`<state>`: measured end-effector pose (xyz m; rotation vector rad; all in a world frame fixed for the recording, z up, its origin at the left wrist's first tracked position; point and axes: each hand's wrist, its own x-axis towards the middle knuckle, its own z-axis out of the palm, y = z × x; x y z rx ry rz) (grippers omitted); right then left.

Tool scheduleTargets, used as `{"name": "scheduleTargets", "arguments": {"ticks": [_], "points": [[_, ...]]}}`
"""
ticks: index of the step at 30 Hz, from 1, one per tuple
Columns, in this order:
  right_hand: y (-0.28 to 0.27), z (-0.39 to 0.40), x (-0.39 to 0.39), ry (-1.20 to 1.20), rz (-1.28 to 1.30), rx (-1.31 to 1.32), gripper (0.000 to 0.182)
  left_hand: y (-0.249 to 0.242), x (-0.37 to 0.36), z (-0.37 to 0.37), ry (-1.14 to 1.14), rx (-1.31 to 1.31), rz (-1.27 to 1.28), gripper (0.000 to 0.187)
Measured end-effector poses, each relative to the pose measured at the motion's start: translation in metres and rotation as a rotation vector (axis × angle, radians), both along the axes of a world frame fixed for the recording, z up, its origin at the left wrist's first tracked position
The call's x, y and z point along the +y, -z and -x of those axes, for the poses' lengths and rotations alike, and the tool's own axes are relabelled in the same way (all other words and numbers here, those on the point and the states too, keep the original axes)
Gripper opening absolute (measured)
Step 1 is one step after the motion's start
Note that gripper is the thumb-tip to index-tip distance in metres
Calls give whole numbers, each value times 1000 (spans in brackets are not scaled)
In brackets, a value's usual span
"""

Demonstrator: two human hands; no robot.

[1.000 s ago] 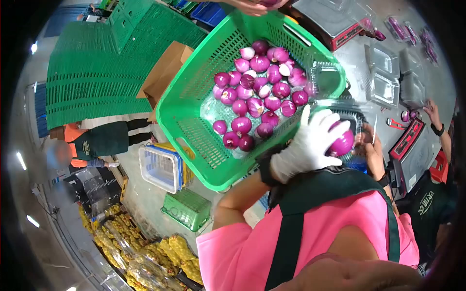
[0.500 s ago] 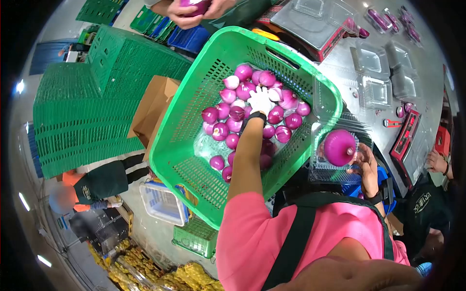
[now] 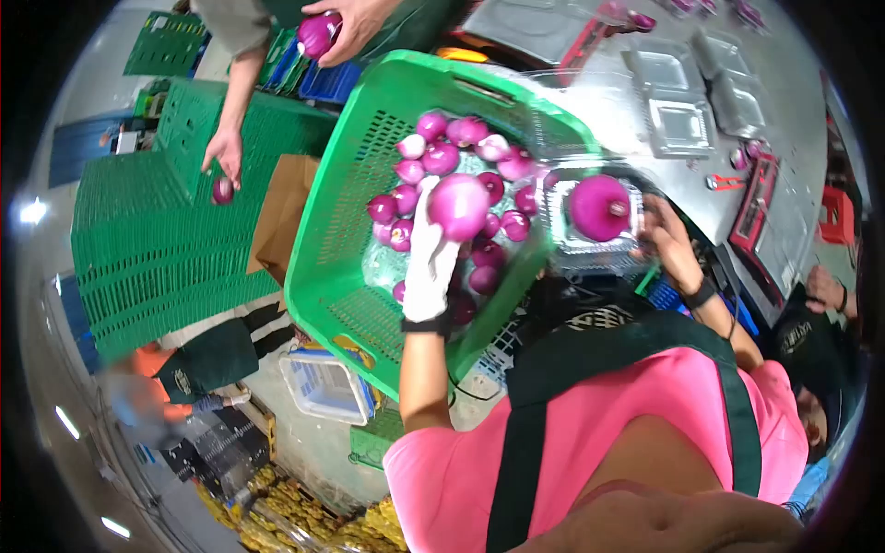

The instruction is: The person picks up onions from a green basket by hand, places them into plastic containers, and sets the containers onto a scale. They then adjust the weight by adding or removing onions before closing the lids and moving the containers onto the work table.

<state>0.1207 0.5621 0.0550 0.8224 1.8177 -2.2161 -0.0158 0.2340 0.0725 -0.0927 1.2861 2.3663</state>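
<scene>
Above the green basket point(image 3: 318, 249), my left hand point(image 3: 430, 267) in a white glove is closed on a purple onion point(image 3: 459, 207). Many more purple onions point(image 3: 441, 158) lie on the basket's floor, partly hidden by my arm and glove. At the basket's right side my bare right hand point(image 3: 666, 238) grips a clear plastic box point(image 3: 590, 258) by its edge. One large purple onion point(image 3: 600, 208) sits in that box, whose clear lid is raised toward the basket.
A co-worker's hands hold onions point(image 3: 319, 35) beyond the basket. Clear boxes point(image 3: 678, 124), scales point(image 3: 779, 230) and red pliers point(image 3: 725, 182) are on the metal table. Stacked green crates point(image 3: 157, 258), a cardboard box point(image 3: 281, 217) and another person stand left.
My left hand has come up out of the basket with an onion. The boxed onion has shifted left in view. The co-worker's hands have spread apart, one now low over the green crates.
</scene>
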Motion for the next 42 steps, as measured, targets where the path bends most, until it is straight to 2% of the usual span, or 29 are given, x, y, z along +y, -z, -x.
{"name": "scheduleTargets", "arguments": {"ticks": [1,2,3,5,7,9,11,12,13,14,15,18,21,25,26,29,30,33,35,37,39,40,42], "points": [[-3,5,0,-3,5,55,45,-14,6,-15,-59,-22,-112,70],[-8,10,1,-21,4,33,44,-46,22,-29,-15,84,-20,78],[-11,14,1,-42,9,10,43,-54,32,-33,16,120,-20,86],[-14,20,4,-89,23,6,41,-90,52,-39,183,625,709,85],[-9,25,7,-153,23,50,43,-91,79,-47,169,1137,1061,81],[-4,26,8,-212,-8,69,54,-82,103,-53,188,1196,1212,79],[-4,23,9,-272,-10,128,60,-84,131,-54,84,1305,1087,78],[0,23,11,-327,-64,207,62,-85,147,-55,46,1309,1105,76],[5,22,12,-383,-119,285,65,-81,159,-58,117,1209,1115,80],[-17,22,6,-368,-15,373,67,-64,168,-60,116,1291,1190,84],[-14,21,8,-353,39,362,67,-53,174,-59,109,1376,1265,88],[5,16,13,-279,187,363,67,-47,166,-53,331,1254,1206,96],[-3,15,18,-349,248,162,69,-38,135,-35,514,1349,1231,101],[0,17,4,-291,74,316,71,-52,139,-20,705,1445,1402,94],[-2,16,5,-286,86,295,69,-55,141,-13,664,1502,1314,87],[-9,18,6,-296,190,250,68,-73,137,-7,861,1530,1578,81],[-7,19,2,-252,168,222,66,-74,134,-8,807,1520,1575,76],[-1,19,-3,-144,169,152,65,-65,99,-4,532,1413,1144,73],[0,18,-5,-131,231,171,66,-60,84,-17,353,1347,1048,74],[-1,17,-10,-149,225,180,65,-54,82,-27,345,1244,964,76],[-11,20,-14,-173,205,174,64,-38,92,-28,251,1031,934,75],[-7,20,-14,-183,201,174,64,-30,100,-20,74,788,898,69],[-5,25,-12,-212,177,188,63,-9,105,1,-154,209,572,56]]}}
